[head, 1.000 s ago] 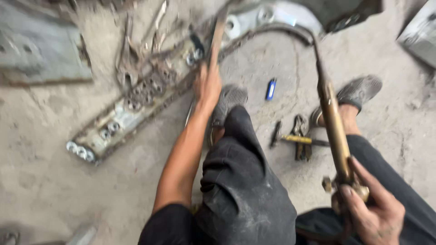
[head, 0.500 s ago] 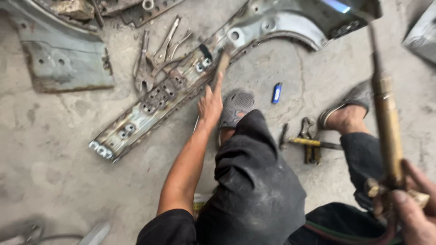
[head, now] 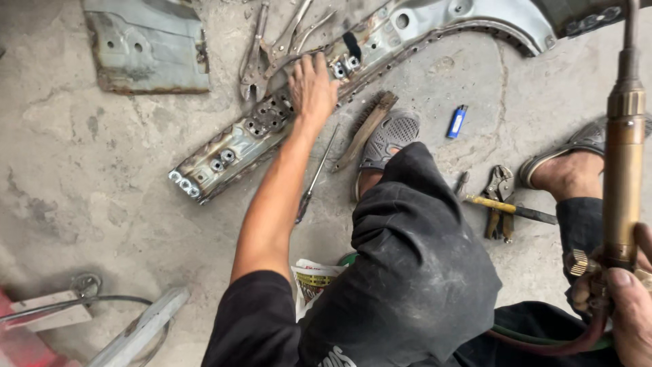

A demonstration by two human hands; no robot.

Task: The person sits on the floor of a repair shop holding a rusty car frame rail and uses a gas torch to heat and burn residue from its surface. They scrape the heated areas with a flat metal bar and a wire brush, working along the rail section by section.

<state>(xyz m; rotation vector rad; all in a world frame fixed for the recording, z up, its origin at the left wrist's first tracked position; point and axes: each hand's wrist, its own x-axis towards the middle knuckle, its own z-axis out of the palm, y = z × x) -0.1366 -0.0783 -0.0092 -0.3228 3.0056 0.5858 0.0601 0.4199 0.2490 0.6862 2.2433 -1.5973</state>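
Observation:
My left hand lies flat, fingers apart, on a long rusty perforated metal rail that joins a curved grey body panel on the concrete floor. A wooden-handled wire brush rests on the ground just right of that hand, beside my grey sandal. My right hand, at the lower right edge, is closed around the base of a brass gas torch that points upward. Red and green hoses run from it.
Several pliers lie beside a bent grey metal sheet at the top left. A screwdriver, a blue lighter, locking pliers and a yellow-handled tool lie around my feet. A cable and a metal bar sit at the lower left.
My left hand held the wooden brush against the rail before; now the brush lies on the floor and the hand rests open on the rail. The torch stays upright in my right hand.

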